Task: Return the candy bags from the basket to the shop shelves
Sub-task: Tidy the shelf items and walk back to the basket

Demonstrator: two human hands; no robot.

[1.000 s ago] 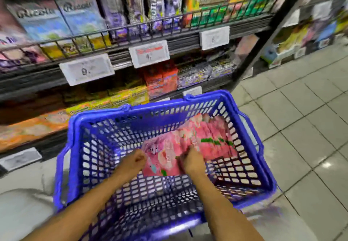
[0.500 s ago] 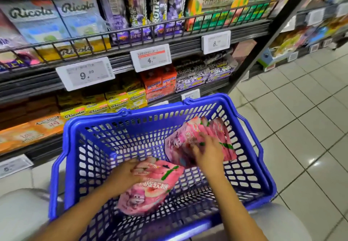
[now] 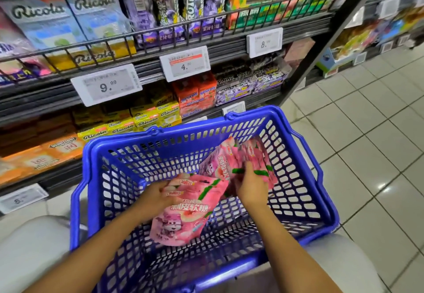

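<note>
Two grips, left hand (image 3: 152, 197) pinching glossy pink bag (image 3: 185, 212), right hand (image 3: 251, 186) clutching bags (image 3: 231, 157), slotted plastic basket (image 3: 98, 178)

You've got Ricola boxes (image 3: 68, 24) far left, purple Frutips tubes (image 3: 169, 1) right of them, price tags (image 3: 105, 84) below, tiled floor (image 3: 378, 143) on the right.

Shop aisle, pale tiled floor (image 3: 371, 146).
Dark wire-fronted racks (image 3: 160, 47) carry white price tags (image 3: 106, 84); ceiling light glints off the tiles.

Inside a blue basket (image 3: 317, 191), left hand (image 3: 153, 197) holds a pink candy bag (image 3: 183, 214); right hand (image 3: 251, 183) grips more bags (image 3: 231, 155).
</note>
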